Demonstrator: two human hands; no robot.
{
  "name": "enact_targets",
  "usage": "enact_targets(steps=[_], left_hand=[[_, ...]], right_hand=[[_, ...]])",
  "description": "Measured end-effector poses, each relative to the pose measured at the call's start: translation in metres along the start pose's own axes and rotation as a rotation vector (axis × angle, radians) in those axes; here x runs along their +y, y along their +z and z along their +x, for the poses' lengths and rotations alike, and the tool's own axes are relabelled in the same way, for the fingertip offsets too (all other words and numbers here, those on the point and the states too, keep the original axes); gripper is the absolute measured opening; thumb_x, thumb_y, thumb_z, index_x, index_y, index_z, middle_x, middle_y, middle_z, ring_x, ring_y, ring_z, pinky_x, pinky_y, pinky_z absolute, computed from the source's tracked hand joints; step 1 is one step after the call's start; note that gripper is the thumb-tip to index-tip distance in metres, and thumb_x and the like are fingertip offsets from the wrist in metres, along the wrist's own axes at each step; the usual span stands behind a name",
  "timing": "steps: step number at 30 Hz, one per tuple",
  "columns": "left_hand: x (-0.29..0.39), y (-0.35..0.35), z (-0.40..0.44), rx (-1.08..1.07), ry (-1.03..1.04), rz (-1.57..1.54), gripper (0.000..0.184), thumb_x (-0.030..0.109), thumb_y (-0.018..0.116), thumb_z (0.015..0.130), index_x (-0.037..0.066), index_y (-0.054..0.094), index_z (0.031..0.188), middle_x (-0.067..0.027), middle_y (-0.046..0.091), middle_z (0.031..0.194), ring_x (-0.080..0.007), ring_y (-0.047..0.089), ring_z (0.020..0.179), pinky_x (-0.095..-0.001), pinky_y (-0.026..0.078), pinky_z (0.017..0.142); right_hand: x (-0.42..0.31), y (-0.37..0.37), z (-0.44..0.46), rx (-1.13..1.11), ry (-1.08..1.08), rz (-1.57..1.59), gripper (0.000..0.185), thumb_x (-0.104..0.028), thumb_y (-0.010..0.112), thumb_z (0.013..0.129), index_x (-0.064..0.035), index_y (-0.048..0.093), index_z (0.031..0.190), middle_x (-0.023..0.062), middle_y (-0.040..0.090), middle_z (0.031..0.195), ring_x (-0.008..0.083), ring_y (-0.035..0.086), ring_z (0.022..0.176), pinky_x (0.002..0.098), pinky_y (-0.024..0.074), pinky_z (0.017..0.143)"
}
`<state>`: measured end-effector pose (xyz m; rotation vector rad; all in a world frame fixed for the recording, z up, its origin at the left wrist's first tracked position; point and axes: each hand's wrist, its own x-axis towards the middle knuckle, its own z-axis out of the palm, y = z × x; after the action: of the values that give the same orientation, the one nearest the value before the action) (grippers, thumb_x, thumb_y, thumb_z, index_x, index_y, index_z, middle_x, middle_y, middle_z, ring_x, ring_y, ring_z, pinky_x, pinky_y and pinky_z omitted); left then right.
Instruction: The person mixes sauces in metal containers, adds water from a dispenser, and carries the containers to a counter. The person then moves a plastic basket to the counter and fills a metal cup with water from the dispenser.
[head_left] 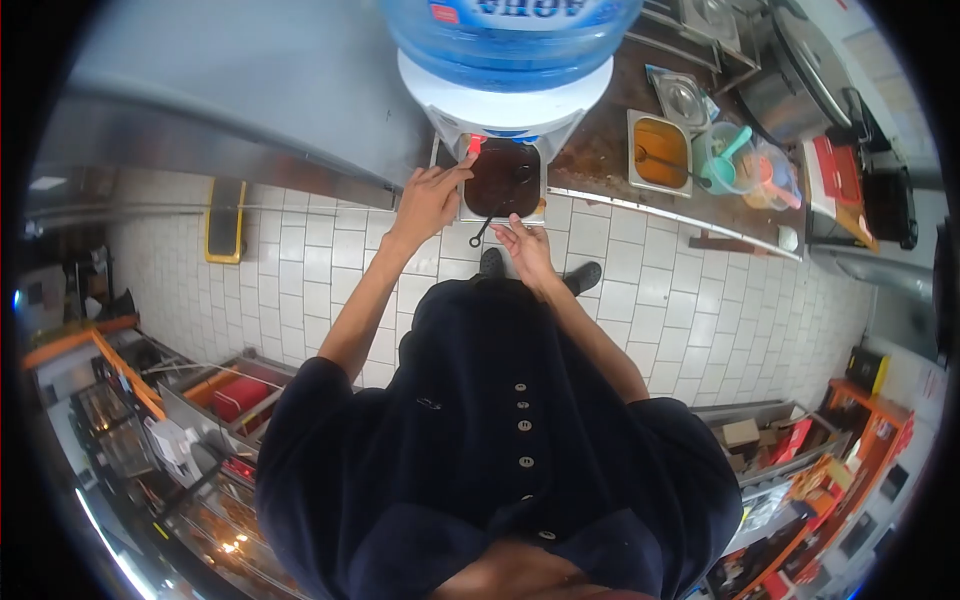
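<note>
My left hand (432,200) reaches up to the red tap (475,145) of the white water dispenser (505,105), its fingers pressed on the lever. Under the taps is a metal pan (502,178) with dark brown contents. A dark ladle (483,233) leans over the pan's near edge, its looped handle end sticking out toward me. My right hand (522,245) is at the pan's near rim, palm up, fingers apart, with the thumb on the rim and the fingertips below it. A large blue water bottle (515,45) sits upside down on the dispenser.
Right of the dispenser, a brown counter (590,150) holds a pan of orange sauce (660,152), a clear tub with a turquoise utensil (730,155) and a big metal pot (795,80). A grey metal surface (270,90) lies left. Shelving stands behind me on both sides.
</note>
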<state>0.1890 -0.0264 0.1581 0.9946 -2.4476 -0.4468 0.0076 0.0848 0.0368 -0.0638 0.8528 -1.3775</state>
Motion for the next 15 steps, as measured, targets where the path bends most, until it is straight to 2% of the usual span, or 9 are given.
enact_targets(steps=[8, 15], left_hand=[[-0.012, 0.013, -0.002, 0.019, -0.035, -0.061, 0.028, -0.005, 0.054, 0.08, 0.006, 0.063, 0.103, -0.0008, 0.065, 0.129, -0.0205, 0.064, 0.076, -0.0364, 0.046, 0.078], [-0.013, 0.017, -0.004, 0.03, -0.047, -0.07, 0.029, -0.005, 0.054, 0.08, 0.007, 0.064, 0.104, -0.0033, 0.068, 0.123, -0.0215, 0.064, 0.076, -0.0375, 0.047, 0.077]], right_hand=[[-0.006, 0.004, -0.006, -0.026, -0.007, -0.041, 0.024, -0.015, 0.06, 0.099, 0.0047, 0.056, 0.112, 0.0081, 0.062, 0.1, 0.0249, 0.068, 0.098, 0.0357, 0.0549, 0.089], [-0.008, 0.005, -0.007, -0.05, 0.013, -0.081, 0.027, -0.007, 0.063, 0.095, 0.0073, 0.054, 0.116, 0.0142, 0.063, 0.111, 0.0251, 0.067, 0.1, 0.0356, 0.0545, 0.092]])
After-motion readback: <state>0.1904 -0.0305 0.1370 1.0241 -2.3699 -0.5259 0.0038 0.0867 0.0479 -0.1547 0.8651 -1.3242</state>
